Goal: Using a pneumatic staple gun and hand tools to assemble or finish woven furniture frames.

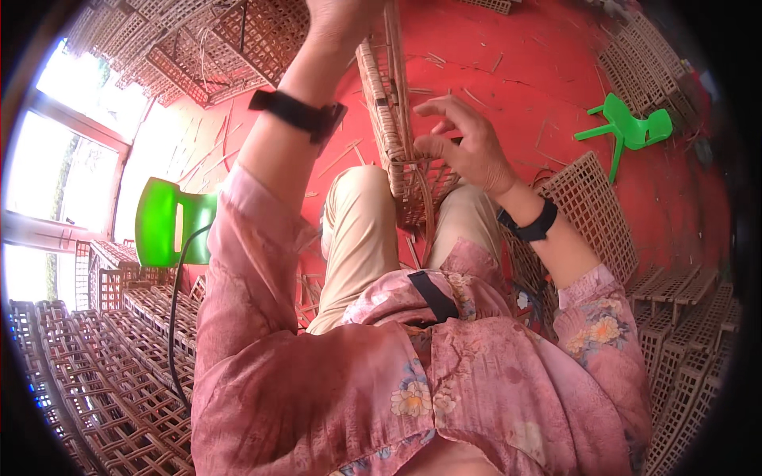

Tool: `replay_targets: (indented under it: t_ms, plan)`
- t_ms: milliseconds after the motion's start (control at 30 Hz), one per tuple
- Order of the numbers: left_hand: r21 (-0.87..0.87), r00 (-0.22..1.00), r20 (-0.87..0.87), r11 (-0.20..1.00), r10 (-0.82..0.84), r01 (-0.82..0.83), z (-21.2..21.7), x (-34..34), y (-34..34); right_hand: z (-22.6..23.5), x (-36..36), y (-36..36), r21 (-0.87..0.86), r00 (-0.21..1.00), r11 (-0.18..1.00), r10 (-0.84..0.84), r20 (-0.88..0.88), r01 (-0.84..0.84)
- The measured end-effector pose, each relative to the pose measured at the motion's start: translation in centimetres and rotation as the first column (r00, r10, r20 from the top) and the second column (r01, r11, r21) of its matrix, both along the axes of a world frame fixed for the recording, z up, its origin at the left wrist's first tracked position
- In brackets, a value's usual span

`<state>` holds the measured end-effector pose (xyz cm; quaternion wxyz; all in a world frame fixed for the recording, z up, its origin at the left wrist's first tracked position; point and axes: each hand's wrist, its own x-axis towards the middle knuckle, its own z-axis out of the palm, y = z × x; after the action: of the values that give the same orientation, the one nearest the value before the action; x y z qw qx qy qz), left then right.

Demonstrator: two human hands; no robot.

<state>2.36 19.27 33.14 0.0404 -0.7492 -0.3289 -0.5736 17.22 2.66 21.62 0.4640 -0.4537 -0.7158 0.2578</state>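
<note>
A woven wicker basket or panel stands on edge between my knees, its rim wrapped with pale strips. Long loose strips hang from its near end, down between my legs. My left hand reaches to the far end of it at the top of the picture, where the fingers are cut off from view. Just right of the near end is my right hand, its fingers bent and apart. A small dark spot shows by its fingers, too small to name.
Stacks of openwork wicker baskets stand at left, far left and right. A lattice panel leans near my right knee. Green plastic chairs stand left and far right. Cut strips litter the red floor.
</note>
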Motion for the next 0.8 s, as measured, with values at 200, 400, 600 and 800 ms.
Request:
replay_targets:
  t_ms: [200,400,600,800]
  plan:
    - [-0.187,0.979,-0.191,0.977,0.067,-0.103,-6.0,1.8,5.2,-2.7,-0.5,-0.5,0.490,0.895,0.870,-0.177,0.409,-0.052]
    - [-0.232,0.899,-0.418,0.941,0.134,-0.248,-9.6,1.7,7.2,-2.0,-2.0,-1.4,0.470,0.844,0.883,-0.244,0.477,-0.010]
    - [-0.370,0.967,-0.242,0.929,-0.079,-0.016,-11.3,-0.9,6.2,-1.6,-1.7,-0.6,0.301,0.873,0.952,-0.095,0.478,-0.061]
    - [-0.188,0.997,0.038,0.980,0.066,-0.058,-11.6,-4.2,-2.5,-0.8,-1.4,-0.2,0.068,0.925,0.995,0.046,0.378,-0.077]
